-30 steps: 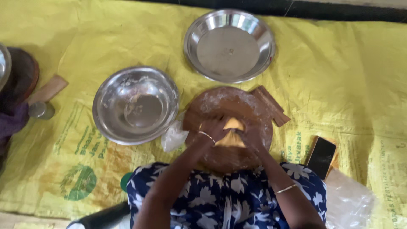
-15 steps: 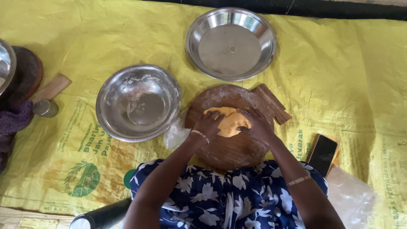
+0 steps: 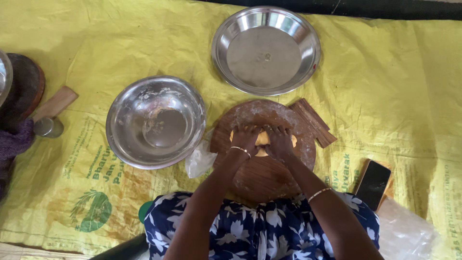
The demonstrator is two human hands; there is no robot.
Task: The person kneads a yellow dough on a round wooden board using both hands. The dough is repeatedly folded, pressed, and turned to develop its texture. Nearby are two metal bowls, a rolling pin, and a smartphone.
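Dough (image 3: pixel 262 138), a pale yellow-orange piece, lies on the upper middle of the round wooden board (image 3: pixel 262 178), largely covered by both hands. Left hand (image 3: pixel 245 137) and right hand (image 3: pixel 280 141) rest side by side on it, palms down, fingers flat and spread toward the far rim, pressing rather than gripping; nothing is held in either. Compared with half a second ago, when the dough showed as a broader disc between the hands, more of it is now covered, and a second ago it stood up as a folded wedge at the fingertips, so it now lies flatter. Its exact outline cannot be judged with certainty under the fingers. The board sits on a yellow printed sheet (image 3: pixel 399 86) spread on the floor, and its place matches the earlier views. A dusted steel bowl (image 3: pixel 155 120) stands just beside the board on the left, a clear plastic bag (image 3: pixel 199 161) wedged between them. A flat steel plate (image 3: pixel 266 49) lies beyond the board, apart from it. A ribbed wooden piece (image 3: pixel 314 121) touches the board's right rim. A dark phone (image 3: pixel 372 184) lies further right, near the person's knee.
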